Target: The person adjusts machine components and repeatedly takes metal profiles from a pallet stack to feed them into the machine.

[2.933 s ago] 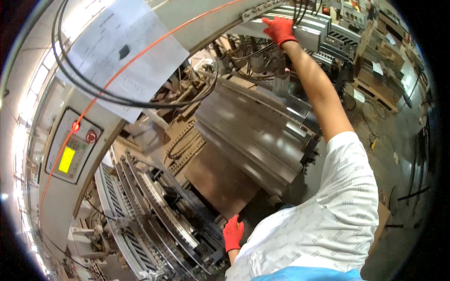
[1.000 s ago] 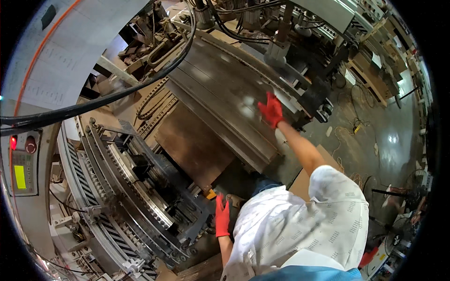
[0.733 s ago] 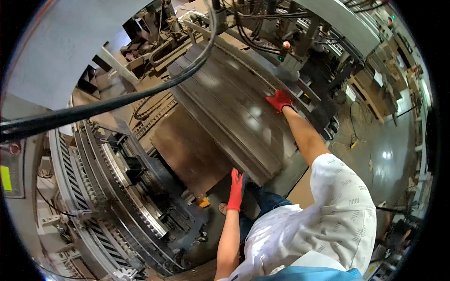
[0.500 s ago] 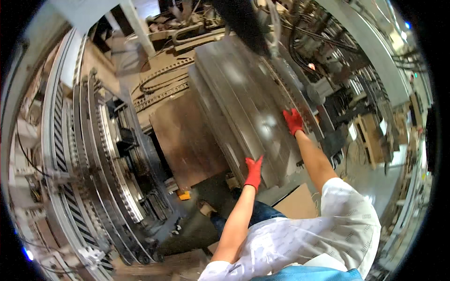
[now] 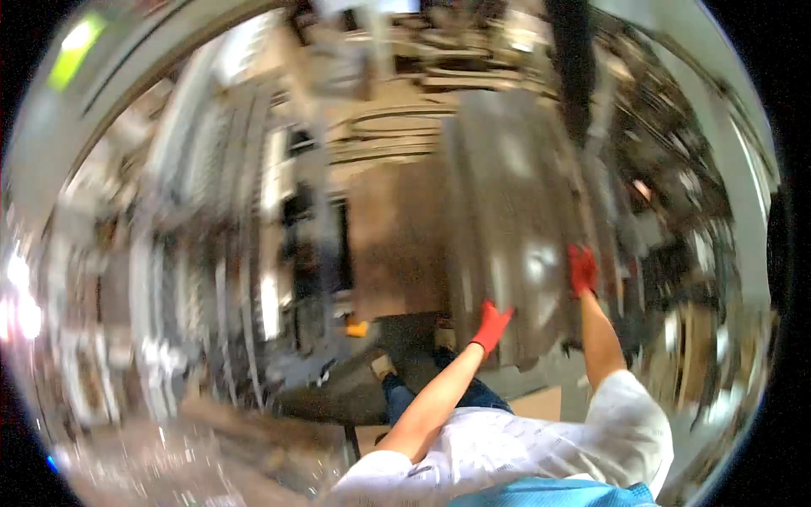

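The picture is smeared by motion. A large grey metal panel (image 5: 515,211) of a machine stands ahead of me. My left hand (image 5: 489,326), in a red glove, rests flat on the panel's lower left edge. My right hand (image 5: 582,269), also in a red glove, lies on its right side, a little higher. Neither hand holds a loose object. My white sleeves and bare forearms reach up from the lower edge.
A brown flat surface (image 5: 393,245) lies left of the panel. Blurred machine frames and rails (image 5: 228,253) fill the left side. A small orange item (image 5: 356,328) sits on the dark floor by my feet. Cluttered equipment (image 5: 676,253) stands at the right.
My right hand came down from high overhead onto the metal panel. My left hand rose from near my waist to the panel's lower edge. The view swung and blurred.
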`<state>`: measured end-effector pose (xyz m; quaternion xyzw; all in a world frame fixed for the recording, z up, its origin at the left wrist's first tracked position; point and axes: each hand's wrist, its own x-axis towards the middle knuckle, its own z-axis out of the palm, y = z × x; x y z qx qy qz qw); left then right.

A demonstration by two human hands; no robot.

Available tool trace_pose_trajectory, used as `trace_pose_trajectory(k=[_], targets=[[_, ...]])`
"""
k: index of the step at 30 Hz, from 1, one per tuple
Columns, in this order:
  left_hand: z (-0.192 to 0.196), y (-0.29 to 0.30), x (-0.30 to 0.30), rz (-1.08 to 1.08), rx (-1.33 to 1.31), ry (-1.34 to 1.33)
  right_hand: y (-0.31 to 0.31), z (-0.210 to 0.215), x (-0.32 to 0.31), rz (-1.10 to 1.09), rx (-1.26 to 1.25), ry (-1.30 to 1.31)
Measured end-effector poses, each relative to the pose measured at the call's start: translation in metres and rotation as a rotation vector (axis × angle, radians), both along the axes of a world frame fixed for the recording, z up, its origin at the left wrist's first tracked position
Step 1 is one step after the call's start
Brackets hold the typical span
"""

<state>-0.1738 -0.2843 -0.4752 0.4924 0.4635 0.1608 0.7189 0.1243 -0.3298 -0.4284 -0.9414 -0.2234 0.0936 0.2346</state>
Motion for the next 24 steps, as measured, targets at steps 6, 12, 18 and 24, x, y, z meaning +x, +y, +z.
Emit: trace_pose_trajectory(k=[6,12,18,24], targets=[[0.091,0.039,-0.125,-0.119,0.334,0.184,0.006,-0.006,-0.057,0.402,-0.035,-0.566],[0.179,0.017,-0.333,0.426,0.524,0.568,0.028,0.009,-0.178,0.871,0.323,-0.353],[0.304,-0.11,-0.506,1.145,0.853,1.236,0.07,0.065,-0.369,1.204,0.637,0.007],[0.517,-0.256,-0.664,1.498,1.271,1.876,0.114,0.148,-0.531,1.604,0.892,0.156]])
